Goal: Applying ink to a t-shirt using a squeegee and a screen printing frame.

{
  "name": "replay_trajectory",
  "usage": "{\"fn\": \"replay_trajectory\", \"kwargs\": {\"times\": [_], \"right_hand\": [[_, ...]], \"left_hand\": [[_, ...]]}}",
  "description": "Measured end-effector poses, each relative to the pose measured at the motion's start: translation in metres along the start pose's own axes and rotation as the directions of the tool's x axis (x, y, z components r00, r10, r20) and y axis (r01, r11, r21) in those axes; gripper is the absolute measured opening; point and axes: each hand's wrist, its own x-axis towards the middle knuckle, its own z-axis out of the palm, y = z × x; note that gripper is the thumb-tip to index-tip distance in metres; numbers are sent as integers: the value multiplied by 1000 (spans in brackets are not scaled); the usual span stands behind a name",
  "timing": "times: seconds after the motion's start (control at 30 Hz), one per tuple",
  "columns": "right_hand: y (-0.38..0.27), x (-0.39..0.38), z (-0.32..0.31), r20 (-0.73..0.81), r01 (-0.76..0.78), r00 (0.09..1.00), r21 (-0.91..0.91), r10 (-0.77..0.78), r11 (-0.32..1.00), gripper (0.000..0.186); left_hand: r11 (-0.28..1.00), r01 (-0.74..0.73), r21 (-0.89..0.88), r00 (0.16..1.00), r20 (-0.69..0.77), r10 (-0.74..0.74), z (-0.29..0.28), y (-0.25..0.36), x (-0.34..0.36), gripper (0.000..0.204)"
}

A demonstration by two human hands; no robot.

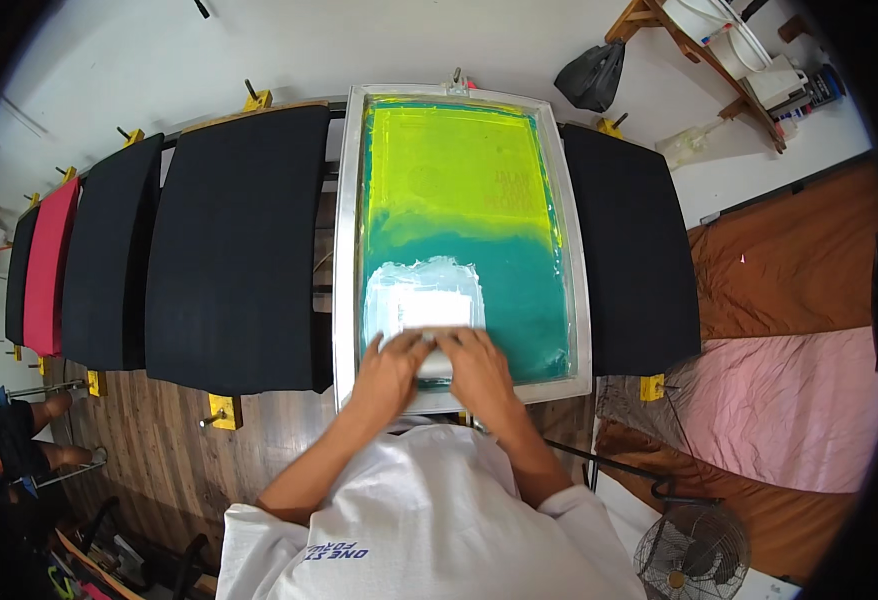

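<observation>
Workshop table (259, 410), one printing screen (464, 230), two hands (391, 372) (479, 368) gripping one squeegee (435, 362)

Both forearms reaching forward from the lower edge, left hand (389, 368) and right hand (476, 365) side by side, fingers curled downward, grips closed
</observation>
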Motion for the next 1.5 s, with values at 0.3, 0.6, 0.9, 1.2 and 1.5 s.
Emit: {"fn": "replay_trajectory", "kwargs": {"times": [0.3, 0.6, 0.9, 1.2, 1.5], "right_hand": [[11, 34, 4, 158, -35, 986, -57, 44, 998, 35], [7, 18, 2, 65, -1, 998, -38, 3, 999, 34], [3, 1, 16, 11, 2, 1000, -52, -2, 999, 33], [-4, -15, 10, 56, 0, 998, -17, 1, 1000, 35], [-11, -31, 13, -6, -16, 1000, -39, 15, 999, 35]], "left_hand": [[999, 50, -2, 999, 3, -50, 1, -13, 30, 54], [998, 61, -25, 998, 22, -60, 7, -6, 15, 55], [1000, 20, -7, 996, -87, -21, 14, -3, -1, 57], [998, 62, -12, 998, 1, -62, 16, 5, -17, 57], [999, 23, 46, 998, -53, -21, 19, 10, -30, 54]]}}
